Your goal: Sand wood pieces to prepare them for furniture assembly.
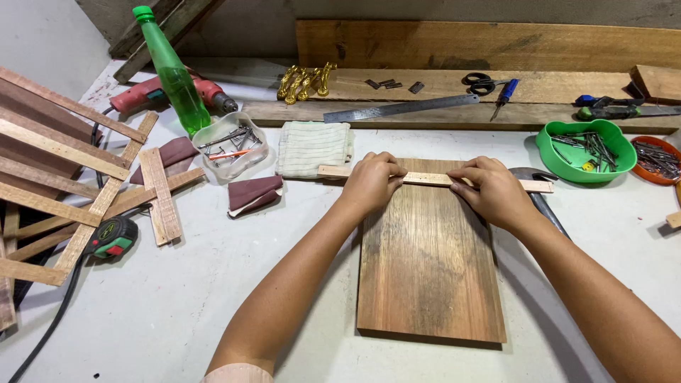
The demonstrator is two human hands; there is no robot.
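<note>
Both hands press a thin pale wooden strip [434,179] across the far end of a dark brown board [428,262] that lies flat on the white worktable [177,305], its long side running from twelve to six o'clock. The left hand [370,183] sits at about eleven o'clock from the board's middle, fingers curled down over the strip and pinching it against the board's corner; the right hand [491,190] is at about one o'clock, fingers likewise bent and clamped on the strip, thumb tucked under. The strip runs from nine to three o'clock, overhanging the board at both ends. Just past the right hand, at three o'clock, a hammer [540,195] lies partly hidden beneath the strip and forearm. At twelve o'clock from the board a steel ruler [401,108] rests on a plank, with scissors [481,84] and a blue-handled screwdriver [505,96] beyond. A folded striped cloth [312,147] lies at ten o'clock, beside a clear tub of nails [228,145] and a green plastic bottle [174,74] leaning over a red power drill [163,92]. Gold-coloured handles [305,80] lie at eleven o'clock. A green bowl of nails [586,149] stands at two o'clock, an orange dish [656,159] touching it. Far off at nine o'clock are wooden slats [64,177] and a tape measure [113,237]
</note>
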